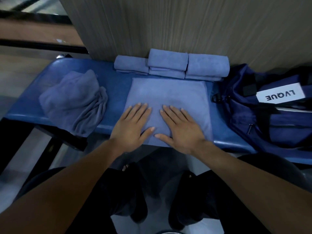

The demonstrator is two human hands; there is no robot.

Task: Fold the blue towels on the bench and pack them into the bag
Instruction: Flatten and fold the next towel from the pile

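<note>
A long padded bench with a glossy blue vinyl top [116, 85] ran across the view, its far edge pushed against a wall of pale grey-brown panelling with fine vertical grain [185, 26]. To the left of that wall lay a blurred band of brown and black surfaces that could not be made out, and below the bench were dark frame members and a pale, shiny floor. On the middle of the bench lay a flat, squarish, partly folded light-blue terry towel [167, 93], its near edge reaching the front lip of the seat. The left hand [133, 127] and the right hand [181, 128] both rested palm-down on its near half, fingers straight and slightly spread, thumbs angled toward each other and gripping nothing. Behind it, along the wall, stood three neatly folded blue towels [168, 64] side by side, the middle stack highest. A crumpled, unfolded grey-blue towel [74, 100] sat in a heap toward the left end, one corner drooping over the front edge. At the right end rested a navy fabric duffel bag [244, 112] with a white label [281, 95] reading LVQUE upside down; the frame cut it off, so its opening could not be judged. The person's dark-clothed legs showed dimly below.
</note>
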